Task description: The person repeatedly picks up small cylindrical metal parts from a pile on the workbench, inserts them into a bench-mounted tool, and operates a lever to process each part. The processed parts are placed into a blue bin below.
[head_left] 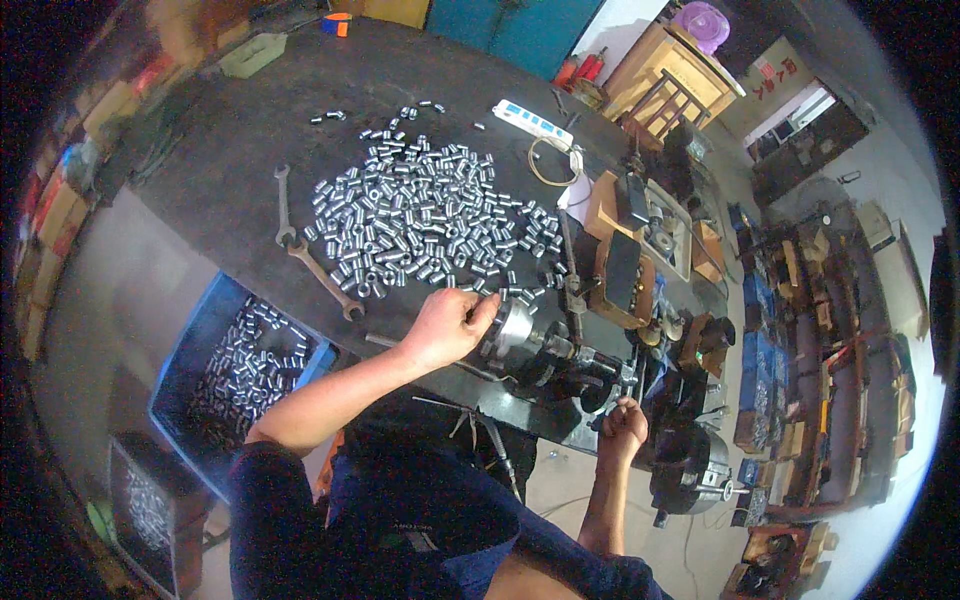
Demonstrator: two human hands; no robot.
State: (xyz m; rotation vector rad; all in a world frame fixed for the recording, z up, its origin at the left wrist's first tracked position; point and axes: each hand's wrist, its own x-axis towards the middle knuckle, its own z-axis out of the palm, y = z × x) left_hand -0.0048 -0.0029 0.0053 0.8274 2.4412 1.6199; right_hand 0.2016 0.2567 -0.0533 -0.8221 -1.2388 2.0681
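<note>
The left hand (445, 328) pinches at the face of the round metal chuck (514, 328), fingers nearly together; I cannot tell whether they hold a part. The right hand (624, 425) curls closed around a handle (633, 378). Metal sleeves (420, 215) lie heaped on the worktop (230, 130) beyond, beside two spanners (318, 270).

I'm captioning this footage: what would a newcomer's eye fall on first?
Probably the big pile of shiny metal cylinders on the dark tabletop. Next, the blue crate of similar pieces at lower left, and the left hand at the silvery round chuck below the pile.
</note>
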